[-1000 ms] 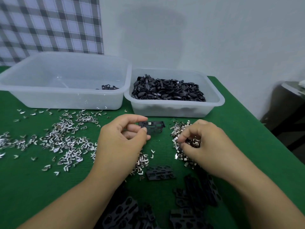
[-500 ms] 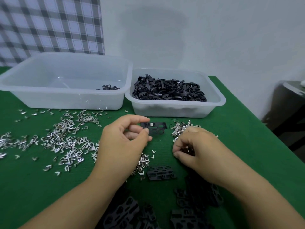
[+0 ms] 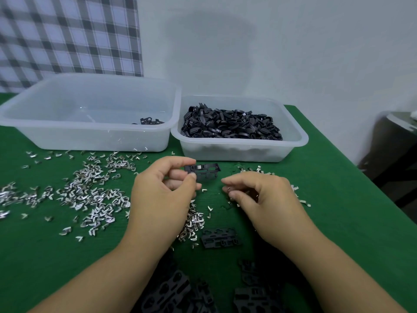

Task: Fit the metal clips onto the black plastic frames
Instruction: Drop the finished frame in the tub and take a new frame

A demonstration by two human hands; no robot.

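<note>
Holding a frame (image 3: pixel 204 172) up in the middle of the picture, pinched it tight in the left hand (image 3: pixel 162 195), likely to turn its slots to the other hand. Pinched one tiny clip (image 3: pixel 228 189), most likely, in the right hand (image 3: pixel 264 197), just right of the frame, not touching. Kept spare clips (image 3: pixel 90 193) at left, close by.

both bare forearms reach in from the bottom edge, angling toward each other, left hand (image 3: pixel 164 190) up with thumb and forefinger pinching a black frame (image 3: pixel 204 171) by its end, right hand (image 3: pixel 264 195) just beside it, knuckles up, fingertips nipping a small metal clip (image 3: pixel 228 189)
</note>
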